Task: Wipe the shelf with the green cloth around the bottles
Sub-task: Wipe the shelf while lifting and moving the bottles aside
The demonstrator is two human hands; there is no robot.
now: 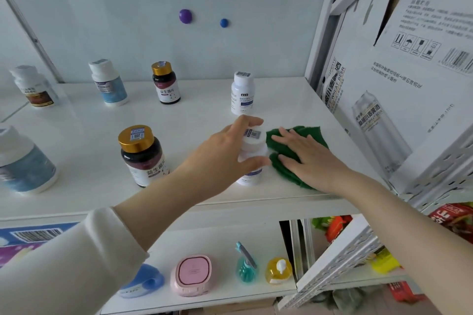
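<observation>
Wiping step: right hand [313, 160] flat on green cloth [305, 133]; left hand [225, 158] grips white bottle [253, 147]; next, probably wipe its spot.

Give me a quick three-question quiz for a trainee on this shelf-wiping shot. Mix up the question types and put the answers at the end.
1. True or false: the right hand lies flat on the green cloth.
2. What does the left hand grip? A: a white bottle. B: the green cloth. C: nothing.
3. How many gold-capped bottles stand on the shelf?

Key: 1 true; 2 A; 3 two.
</observation>
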